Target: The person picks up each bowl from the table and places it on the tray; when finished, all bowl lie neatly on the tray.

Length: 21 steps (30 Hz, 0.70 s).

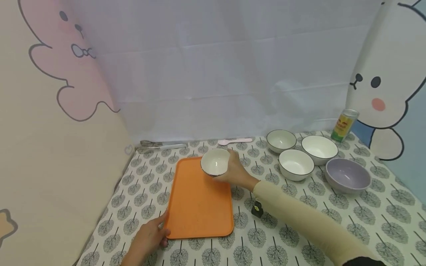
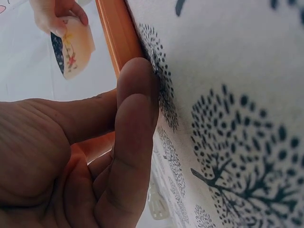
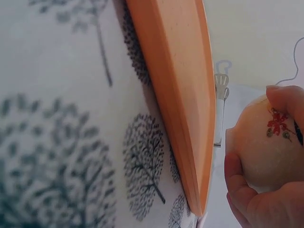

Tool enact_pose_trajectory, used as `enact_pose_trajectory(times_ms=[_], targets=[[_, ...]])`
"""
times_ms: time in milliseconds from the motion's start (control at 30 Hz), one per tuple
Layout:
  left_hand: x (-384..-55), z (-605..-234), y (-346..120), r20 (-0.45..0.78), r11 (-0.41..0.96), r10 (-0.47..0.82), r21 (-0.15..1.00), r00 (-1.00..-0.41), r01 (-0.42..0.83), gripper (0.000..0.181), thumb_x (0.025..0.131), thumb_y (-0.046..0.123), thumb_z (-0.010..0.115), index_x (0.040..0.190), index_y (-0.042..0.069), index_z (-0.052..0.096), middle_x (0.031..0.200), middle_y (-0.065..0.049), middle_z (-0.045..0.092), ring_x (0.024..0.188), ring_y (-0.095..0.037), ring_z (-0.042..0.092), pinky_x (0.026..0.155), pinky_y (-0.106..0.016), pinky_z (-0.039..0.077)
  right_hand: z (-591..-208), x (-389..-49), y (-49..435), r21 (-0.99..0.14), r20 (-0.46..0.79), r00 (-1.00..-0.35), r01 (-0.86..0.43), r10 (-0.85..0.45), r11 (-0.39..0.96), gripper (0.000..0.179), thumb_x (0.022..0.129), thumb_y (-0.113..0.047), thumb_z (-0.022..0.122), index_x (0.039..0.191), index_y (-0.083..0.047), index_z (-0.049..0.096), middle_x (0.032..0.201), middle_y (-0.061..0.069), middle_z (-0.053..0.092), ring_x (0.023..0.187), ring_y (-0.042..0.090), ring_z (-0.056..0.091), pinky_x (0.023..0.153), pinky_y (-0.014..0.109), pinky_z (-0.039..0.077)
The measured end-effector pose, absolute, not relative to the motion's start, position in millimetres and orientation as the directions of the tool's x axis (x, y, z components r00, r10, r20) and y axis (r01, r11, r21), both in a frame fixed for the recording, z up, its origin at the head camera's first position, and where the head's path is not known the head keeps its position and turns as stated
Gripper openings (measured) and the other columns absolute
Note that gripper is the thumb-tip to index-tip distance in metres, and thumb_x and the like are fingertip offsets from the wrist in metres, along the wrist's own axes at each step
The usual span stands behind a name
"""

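An orange tray (image 1: 196,207) lies on the tree-patterned tablecloth. My left hand (image 1: 151,236) grips the tray's near left corner, fingers curled round its rim (image 2: 121,42). My right hand (image 1: 236,171) holds a small white bowl (image 1: 215,162) just above the tray's far right corner, tilted toward me. The bowl's outside is cream with a red flower and a dark patch (image 3: 270,147) (image 2: 71,47). The tray's edge (image 3: 183,118) runs beside that hand.
Three white bowls (image 1: 296,164) and a lilac bowl (image 1: 347,174) sit at the right. A yellow can (image 1: 344,125) stands behind them. Metal tongs (image 1: 159,144) and a pink spoon (image 1: 234,140) lie along the back. Cloth walls close in left, back and right.
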<state>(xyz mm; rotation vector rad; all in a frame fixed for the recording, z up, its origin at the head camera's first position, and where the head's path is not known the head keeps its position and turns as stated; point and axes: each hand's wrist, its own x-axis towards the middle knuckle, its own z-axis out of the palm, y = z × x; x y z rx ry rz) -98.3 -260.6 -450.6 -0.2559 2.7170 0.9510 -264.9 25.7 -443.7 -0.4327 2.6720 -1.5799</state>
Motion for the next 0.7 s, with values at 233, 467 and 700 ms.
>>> enact_pose_trajectory(times_ms=[233,467,700], targets=[[-101,-444,-265,-0.262,0.777,-0.081,0.588,-0.962,-0.226,0.065,0.088,0.01,0.071,0.147,0.0,0.046,0.055,0.001,0.059,0.048,-0.016,0.056,0.051,-0.031,0.043,-440,-275,2,-0.887,0.136,-0.959,-0.23,-0.249,0.4,0.121,0.062,-0.013,0.095,0.152,0.005,0.017,0.143,0.029,0.031,0.125,0.043,0.047,0.104,0.054,0.043],[-98,-449,-263,-0.307,0.754,-0.086,0.602,-0.948,-0.263,0.066,0.089,0.008,0.071,0.148,-0.002,0.044,0.056,0.0,0.06,0.048,-0.014,0.056,0.05,-0.031,0.044,-446,-284,-17,-0.889,0.095,-0.959,-0.203,-0.268,0.41,0.124,0.065,-0.018,0.095,0.155,0.004,0.012,0.148,0.029,0.028,0.13,0.045,0.042,0.106,0.055,0.041],[-98,-452,-264,-0.306,0.756,-0.063,0.607,-0.95,-0.245,0.066,0.089,0.008,0.071,0.148,-0.004,0.043,0.058,0.001,0.061,0.049,-0.014,0.059,0.051,-0.032,0.045,-456,-293,-32,-0.876,0.084,-0.951,-0.213,-0.298,0.433,0.124,0.067,-0.023,0.094,0.156,0.004,0.012,0.147,0.029,0.03,0.126,0.043,0.047,0.103,0.052,0.044]])
